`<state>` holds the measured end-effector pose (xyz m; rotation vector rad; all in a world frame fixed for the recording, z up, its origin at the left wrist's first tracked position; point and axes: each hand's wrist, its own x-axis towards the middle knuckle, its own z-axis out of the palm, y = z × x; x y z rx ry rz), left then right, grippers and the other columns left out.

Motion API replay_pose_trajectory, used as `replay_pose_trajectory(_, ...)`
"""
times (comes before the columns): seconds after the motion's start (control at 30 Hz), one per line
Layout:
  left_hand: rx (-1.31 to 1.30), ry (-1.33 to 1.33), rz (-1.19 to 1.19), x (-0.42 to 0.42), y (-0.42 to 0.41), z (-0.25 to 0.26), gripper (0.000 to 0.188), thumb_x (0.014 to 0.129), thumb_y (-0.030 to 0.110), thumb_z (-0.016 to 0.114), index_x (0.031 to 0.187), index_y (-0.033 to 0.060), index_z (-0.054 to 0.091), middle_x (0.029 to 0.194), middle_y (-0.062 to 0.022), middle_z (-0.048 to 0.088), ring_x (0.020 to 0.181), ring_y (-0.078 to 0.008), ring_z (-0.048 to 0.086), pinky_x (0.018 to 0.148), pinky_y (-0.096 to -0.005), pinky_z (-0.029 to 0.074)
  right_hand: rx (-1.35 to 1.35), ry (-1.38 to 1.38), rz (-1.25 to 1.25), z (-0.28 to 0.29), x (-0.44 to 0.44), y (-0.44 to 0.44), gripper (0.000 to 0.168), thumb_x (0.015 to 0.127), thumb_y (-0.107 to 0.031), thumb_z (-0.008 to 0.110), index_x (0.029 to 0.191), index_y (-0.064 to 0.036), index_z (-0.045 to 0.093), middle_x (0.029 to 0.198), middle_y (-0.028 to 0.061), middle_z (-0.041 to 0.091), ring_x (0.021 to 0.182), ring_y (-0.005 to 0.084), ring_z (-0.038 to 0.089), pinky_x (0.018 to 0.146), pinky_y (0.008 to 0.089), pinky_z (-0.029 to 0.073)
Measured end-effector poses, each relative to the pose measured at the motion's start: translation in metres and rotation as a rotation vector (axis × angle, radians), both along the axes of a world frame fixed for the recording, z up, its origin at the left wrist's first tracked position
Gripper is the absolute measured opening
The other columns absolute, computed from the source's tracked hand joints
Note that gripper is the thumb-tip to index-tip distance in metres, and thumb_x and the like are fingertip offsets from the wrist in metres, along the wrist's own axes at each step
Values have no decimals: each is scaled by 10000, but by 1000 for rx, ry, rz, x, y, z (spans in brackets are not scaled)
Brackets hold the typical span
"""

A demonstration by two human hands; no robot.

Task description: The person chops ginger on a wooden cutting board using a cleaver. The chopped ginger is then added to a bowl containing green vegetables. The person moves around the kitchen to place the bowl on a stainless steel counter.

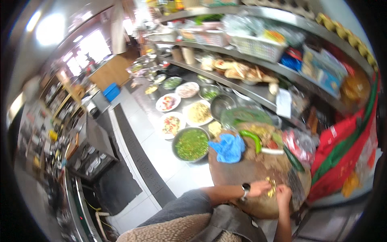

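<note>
A round wooden chopping block [232,175] stands before me. Small pale yellow chopped pieces [271,189] lie on it between my hands. My left hand [260,188], with a watch on its wrist, rests at their left edge, its fingertips touching them. Just to their right is my right hand [283,194], its fingers curled; blur hides whether it grips anything. A grey blade-like shape [295,184] lies beside it, perhaps a cleaver. Farther back on the block are a crumpled blue cloth [228,148], a bright green chili pepper [255,139], a white stalk [272,151] and a dark green pepper [293,159].
A metal bowl of chopped greens [191,144] stands left of the block, near plates of chopped food [171,124]. An empty metal bowl [223,106] is behind. Steel shelves [257,54] run above the counter. A red bag [335,145] hangs close on the right.
</note>
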<state>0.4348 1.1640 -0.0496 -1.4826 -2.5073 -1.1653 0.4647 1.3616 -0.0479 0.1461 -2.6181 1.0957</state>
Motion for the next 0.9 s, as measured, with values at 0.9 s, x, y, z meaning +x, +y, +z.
replay_pose_trajectory(0.9,11,267,-30,4,8,-5,232,765,123,457,937,-12,532,953,-116,463,912,-255,479,769,-332,419,-167,-274,63,9,4,4,151,701,74,573,829,18,628,779,144,586,712,279,585,658,341,472)
